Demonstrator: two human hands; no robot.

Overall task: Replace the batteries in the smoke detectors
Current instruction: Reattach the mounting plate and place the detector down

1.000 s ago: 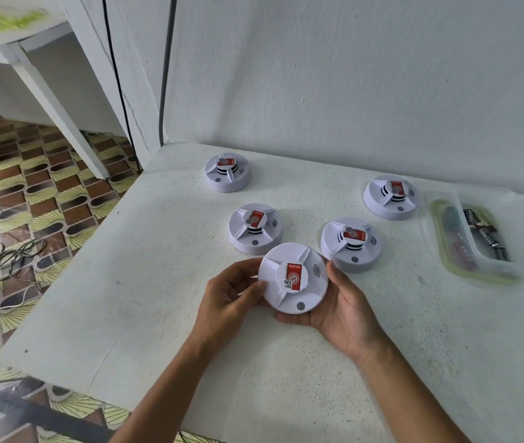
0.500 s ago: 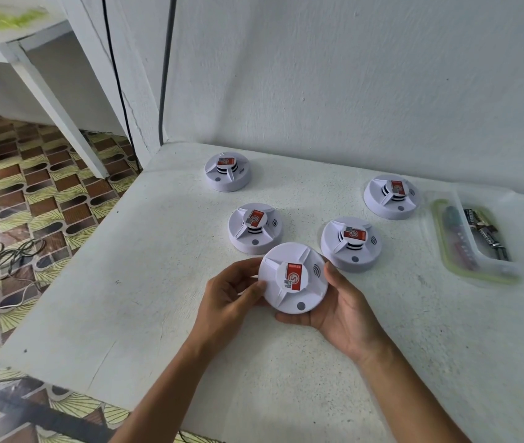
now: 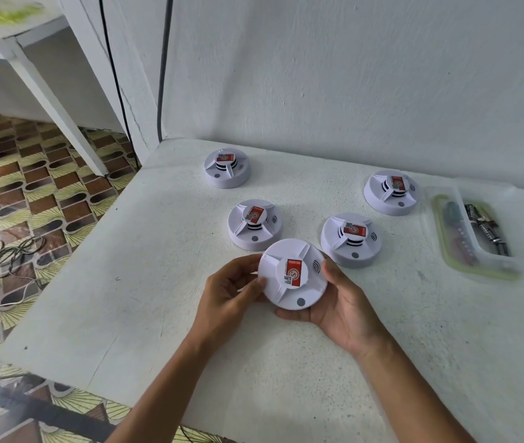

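Smoke detector (image 3: 292, 274) face-up between both hands, left hand (image 3: 228, 294) fingers curled on its left rim, right hand (image 3: 340, 302) cupping underneath, so back cover faces down.

A white, rough-surfaced table (image 3: 164, 308) stood against the wall, bearing four white smoke detectors (image 3: 255, 225) from its back left corner toward the middle, and a clear plastic tray of batteries (image 3: 475, 233) near its right edge.
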